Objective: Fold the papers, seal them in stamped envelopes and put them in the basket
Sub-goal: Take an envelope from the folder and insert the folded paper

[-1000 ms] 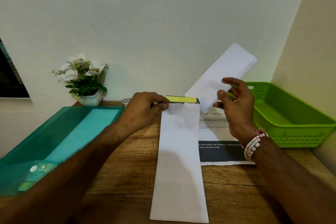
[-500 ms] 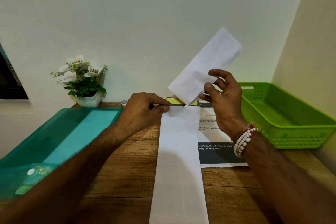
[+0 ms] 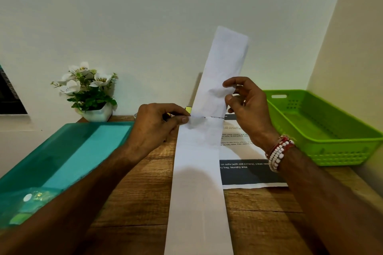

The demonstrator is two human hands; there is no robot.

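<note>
My left hand (image 3: 157, 124) pinches the mouth of the envelope (image 3: 196, 182) lying on the table (image 3: 134, 203); my right hand (image 3: 246, 109) pinches the folded paper (image 3: 223, 68) upright at that mouth. Risk — a skewed entry catches the edge and crumples it.

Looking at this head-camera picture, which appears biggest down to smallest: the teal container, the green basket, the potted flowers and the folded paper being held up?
1. teal container, though it sits nearest the camera, so its lead is unsure.
2. green basket.
3. folded paper and potted flowers look about alike, so they are not ranked.
</note>
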